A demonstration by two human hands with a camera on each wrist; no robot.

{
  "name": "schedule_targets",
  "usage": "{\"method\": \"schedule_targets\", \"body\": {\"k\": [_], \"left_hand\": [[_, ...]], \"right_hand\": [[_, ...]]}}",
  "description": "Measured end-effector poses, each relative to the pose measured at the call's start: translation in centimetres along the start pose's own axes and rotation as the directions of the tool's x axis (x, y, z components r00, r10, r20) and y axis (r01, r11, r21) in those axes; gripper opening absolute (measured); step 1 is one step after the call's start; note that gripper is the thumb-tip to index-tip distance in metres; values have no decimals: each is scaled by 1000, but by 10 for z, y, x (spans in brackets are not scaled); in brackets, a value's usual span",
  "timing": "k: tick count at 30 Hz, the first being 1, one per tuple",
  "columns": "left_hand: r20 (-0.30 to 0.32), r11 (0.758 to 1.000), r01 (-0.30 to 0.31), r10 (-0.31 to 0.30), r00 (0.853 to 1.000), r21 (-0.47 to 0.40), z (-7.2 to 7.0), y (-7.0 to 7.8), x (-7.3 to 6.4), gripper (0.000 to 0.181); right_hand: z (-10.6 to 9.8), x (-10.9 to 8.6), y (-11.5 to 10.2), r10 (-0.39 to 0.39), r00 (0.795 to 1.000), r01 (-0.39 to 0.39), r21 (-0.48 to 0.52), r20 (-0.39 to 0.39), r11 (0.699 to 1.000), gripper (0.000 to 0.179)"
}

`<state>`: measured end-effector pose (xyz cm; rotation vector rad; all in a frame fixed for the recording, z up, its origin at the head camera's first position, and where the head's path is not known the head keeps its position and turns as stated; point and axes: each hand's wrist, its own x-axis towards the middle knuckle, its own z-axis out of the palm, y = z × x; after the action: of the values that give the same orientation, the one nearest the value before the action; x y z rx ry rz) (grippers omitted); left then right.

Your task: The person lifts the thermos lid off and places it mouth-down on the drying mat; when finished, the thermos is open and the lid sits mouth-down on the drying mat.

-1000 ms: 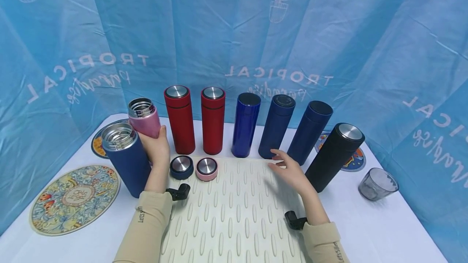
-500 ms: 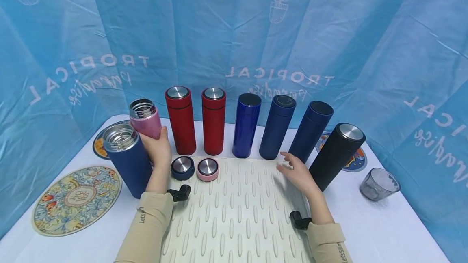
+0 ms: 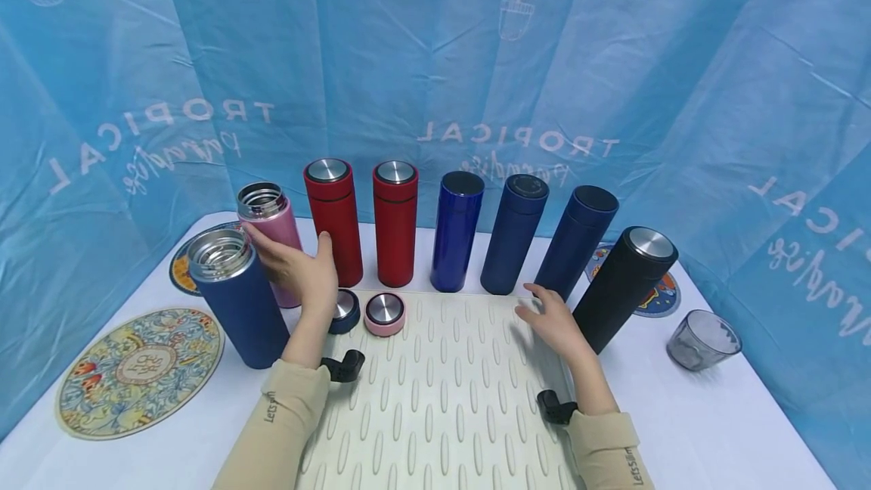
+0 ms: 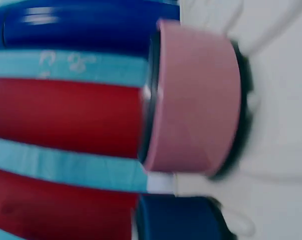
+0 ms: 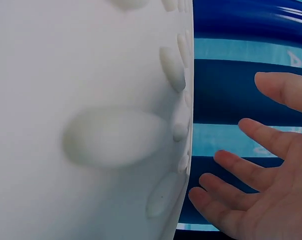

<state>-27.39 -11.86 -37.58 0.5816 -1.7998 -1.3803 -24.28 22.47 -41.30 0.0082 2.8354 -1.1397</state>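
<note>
Pink bottle [image 3: 281, 230], nine o'clock in head view, left hand [image 3: 304, 272] beside it, wide, right hand [image 3: 554, 324] wide, four o'clock.

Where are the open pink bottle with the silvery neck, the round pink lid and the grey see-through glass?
Pink bottle [image 3: 281, 227], head view: upper body, below the neck.
Pink lid [image 3: 385, 310], head view: silvery top.
Grey glass [image 3: 692, 346], head view: outer side wall.

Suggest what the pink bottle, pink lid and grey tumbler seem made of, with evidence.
Pink bottle: probably painted metal, satin; the bare threaded neck shines like steel.
Pink lid: painted metal or plastic, smooth; its silver top disc looks metallic.
Grey tumbler: glass or plastic, glossy; its tinted wall is see-through.
</note>
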Motion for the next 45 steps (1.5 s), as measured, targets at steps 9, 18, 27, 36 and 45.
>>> {"method": "schedule_targets", "body": {"k": [9,18,27,36,45], "left_hand": [[12,936,-351,351,936,-21,8,15,-24,87],[193,915,-389,402,895,-106,11,13,-22,90],[310,969,-246,240,920,-22,18,4,-6,99],[338,987,-155,136,931,31,30,-5,10,101],[345,994,-95,67,936,63,35,-10,19,96]], "right_hand": [[1,0,1,-3,1000,3,-8,6,1000,56],[2,1,4,-12,1000,12,-4,23,1000,57],[3,0,5,-16,1000,16,-3,27,1000,57],[3,1,5,-17,999,16,16,33,1000,57],[3,1,6,-32,999,31,8,33,999,56]]}}
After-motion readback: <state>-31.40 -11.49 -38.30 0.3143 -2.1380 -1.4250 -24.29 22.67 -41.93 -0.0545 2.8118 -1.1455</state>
